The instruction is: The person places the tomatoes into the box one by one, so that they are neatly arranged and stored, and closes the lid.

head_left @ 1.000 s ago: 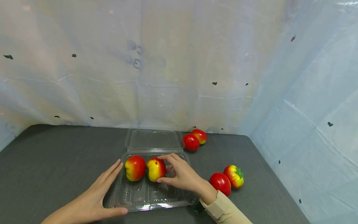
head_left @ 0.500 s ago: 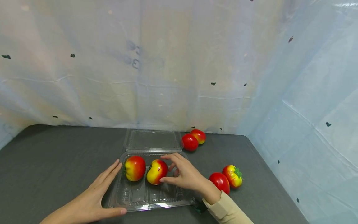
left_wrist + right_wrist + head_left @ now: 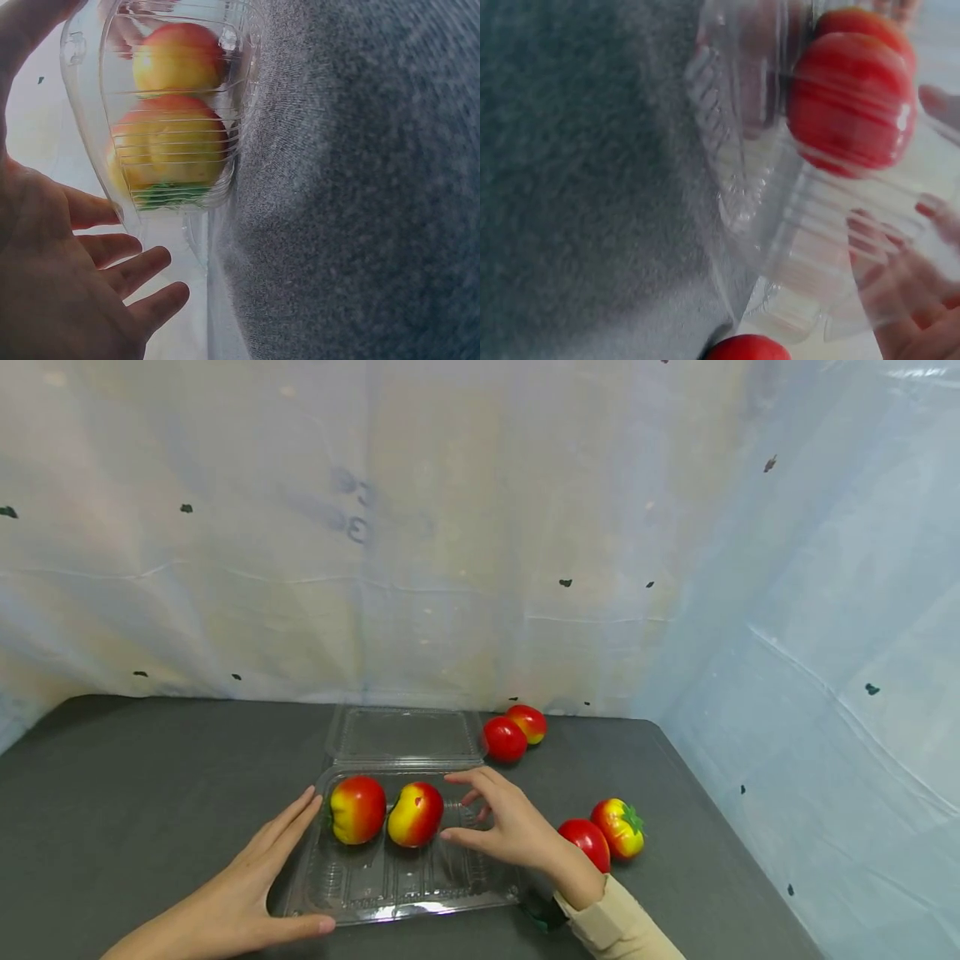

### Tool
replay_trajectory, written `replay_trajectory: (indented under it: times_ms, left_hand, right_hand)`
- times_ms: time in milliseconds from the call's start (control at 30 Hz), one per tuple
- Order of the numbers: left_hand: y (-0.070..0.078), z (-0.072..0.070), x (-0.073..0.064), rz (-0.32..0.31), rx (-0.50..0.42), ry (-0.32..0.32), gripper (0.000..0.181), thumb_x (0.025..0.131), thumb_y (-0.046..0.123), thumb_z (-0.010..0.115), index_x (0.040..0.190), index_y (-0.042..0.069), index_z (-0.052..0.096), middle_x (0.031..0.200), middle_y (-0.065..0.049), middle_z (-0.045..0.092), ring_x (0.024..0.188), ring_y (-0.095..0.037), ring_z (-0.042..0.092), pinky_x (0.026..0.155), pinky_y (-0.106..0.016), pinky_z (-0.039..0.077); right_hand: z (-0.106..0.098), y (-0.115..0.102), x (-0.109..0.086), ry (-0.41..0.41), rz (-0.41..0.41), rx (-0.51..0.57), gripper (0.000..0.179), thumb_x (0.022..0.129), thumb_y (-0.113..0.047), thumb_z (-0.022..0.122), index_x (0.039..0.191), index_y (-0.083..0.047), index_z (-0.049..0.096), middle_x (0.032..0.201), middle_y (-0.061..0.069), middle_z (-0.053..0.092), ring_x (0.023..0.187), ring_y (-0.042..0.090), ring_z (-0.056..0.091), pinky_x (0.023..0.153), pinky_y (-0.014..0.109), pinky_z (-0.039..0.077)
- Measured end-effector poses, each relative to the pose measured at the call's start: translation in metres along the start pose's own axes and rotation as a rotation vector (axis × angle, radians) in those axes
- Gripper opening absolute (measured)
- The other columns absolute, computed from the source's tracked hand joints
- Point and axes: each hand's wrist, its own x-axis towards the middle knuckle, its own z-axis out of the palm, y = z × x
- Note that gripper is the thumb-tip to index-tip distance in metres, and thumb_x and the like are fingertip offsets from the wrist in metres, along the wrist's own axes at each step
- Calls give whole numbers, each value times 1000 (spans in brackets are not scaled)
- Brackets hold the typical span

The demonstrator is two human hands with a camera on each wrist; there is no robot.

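Note:
A clear plastic clamshell box (image 3: 352,906) lies with its lid (image 3: 405,735) folded back. Inside its tray sit two shiny red-and-yellow fruits, the left fruit (image 3: 357,810) and the right fruit (image 3: 416,814), side by side near the hinge. My left hand (image 3: 232,885) spans the tray's left side, fingers straight, with fingertips and thumb right at the rim. Over the tray's right half my right hand (image 3: 517,827) hovers with thumb and fingers spread, a small gap from the right fruit. Through the clear wall the left wrist view shows green leaves (image 3: 174,196) under the nearer fruit.
Two more fruits (image 3: 505,740) stand behind the box on the right, near the back plastic sheet (image 3: 450,527). Another red fruit (image 3: 585,843) and a leafy-topped fruit (image 3: 620,828) lie beside the right forearm. Everything stands on a dark grey tabletop (image 3: 187,777).
My right hand has let go of the right fruit and drawn back to the right. That fruit has turned slightly in the tray. My left hand has stayed at the rim.

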Motion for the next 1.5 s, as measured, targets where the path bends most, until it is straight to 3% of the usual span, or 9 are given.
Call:
replay_trajectory:
  times_ms: [500,867,1233,1500]
  left_hand:
    - [-4,1,1,-43,40,-11,116,71,50,79,156,26,3,161,-12,3,133,-53,24,75,-77,37]
    - [-1,0,1,-16,21,1,116,71,49,80,156,26,4,161,-10,3,133,-51,25,77,-76,37]
    - [-2,0,0,-3,23,6,115,72,49,80,156,26,4,161,-10,3,133,-49,26,78,-77,37]
    - [-3,0,1,-19,21,-1,115,71,50,79,156,27,4,161,-10,3,133,-50,25,78,-76,37]
  right_hand:
    - [-17,3,-18,136,1,-56,57,79,-29,79,130,-18,55,124,-4,57,104,21,58,82,31,54]
    - [-26,11,-30,190,-29,-94,55,80,-27,79,129,-12,57,123,5,60,105,20,58,81,30,54]
    - [-35,19,-43,190,35,-159,51,83,-29,76,127,-14,58,121,-2,59,105,20,59,87,39,54]
    - [-41,28,-56,181,82,-224,41,84,-30,74,122,-19,61,118,-5,60,106,17,58,88,33,53]
